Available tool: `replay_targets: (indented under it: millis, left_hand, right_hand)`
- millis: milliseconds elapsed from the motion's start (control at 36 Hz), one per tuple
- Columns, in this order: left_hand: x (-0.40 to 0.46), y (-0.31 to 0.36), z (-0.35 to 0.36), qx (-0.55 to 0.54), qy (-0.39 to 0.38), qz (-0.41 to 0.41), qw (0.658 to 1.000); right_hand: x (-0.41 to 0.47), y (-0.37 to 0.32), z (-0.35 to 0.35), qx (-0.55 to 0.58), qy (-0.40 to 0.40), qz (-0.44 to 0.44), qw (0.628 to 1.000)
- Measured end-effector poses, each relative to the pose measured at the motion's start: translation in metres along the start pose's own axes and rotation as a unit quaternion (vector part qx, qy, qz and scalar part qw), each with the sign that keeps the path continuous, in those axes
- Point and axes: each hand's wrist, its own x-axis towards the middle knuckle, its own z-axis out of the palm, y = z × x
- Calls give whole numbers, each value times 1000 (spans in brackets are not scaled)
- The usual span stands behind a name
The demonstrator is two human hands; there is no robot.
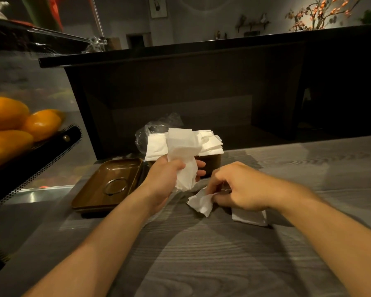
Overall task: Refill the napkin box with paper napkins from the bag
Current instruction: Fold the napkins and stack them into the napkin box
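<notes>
Left hand (169,179) gripping upright folded napkins (183,155), hiding part of brown napkin box (210,161) heaped with a white stack (210,141); right hand (234,189) pinching crumpled napkin (200,203) on grey table (201,254). Clear bag (156,127) behind (crinkled), brown tray (107,185) left, oranges (13,125) far left.

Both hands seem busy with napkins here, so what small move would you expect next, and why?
Probably the left hand carries its bunch of napkins forward and sets it on the napkin box. That hand already grips the bunch just in front of the box, where napkins are piled, while the right hand is only pinching a crumpled napkin off the table.
</notes>
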Motion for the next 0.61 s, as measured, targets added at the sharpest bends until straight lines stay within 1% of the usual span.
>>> replay_targets:
  millis: [56, 111, 194, 222, 278, 389, 444, 528, 611]
  left_hand:
    - [2, -1, -1, -1, 7, -3, 1000]
    - [3, -2, -2, -5, 23, -8, 1000]
    - [5, -6, -2, -23, 36, -11, 999]
    - [4, -6, -1, -28, 31, -10, 999]
    - [3, -6, 1, -32, 20, -14, 999]
    - [0, -7, 7, -65, -30, -40, 997]
    - [-2, -6, 10, -90, -48, -52, 993]
    - [-2, -7, 12, -110, -54, -60, 991]
    - [-1, -9, 11, -102, -76, -65, 990]
  right_hand:
    - [0, 0, -5, 30, 34, -13, 999]
    - [-1, -1, -12, 119, 69, -26, 990]
    - [-5, -2, -22, 307, 96, -19, 947]
    - [-5, -2, -23, 356, 90, -6, 930]
    - [-2, -3, -21, 409, 80, 25, 909]
    - [6, 0, -14, 455, 95, 75, 882]
    - [8, 3, -12, 437, 105, 88, 889]
    - [11, 3, -7, 405, 121, 104, 900]
    - [14, 3, -4, 413, 129, 114, 895]
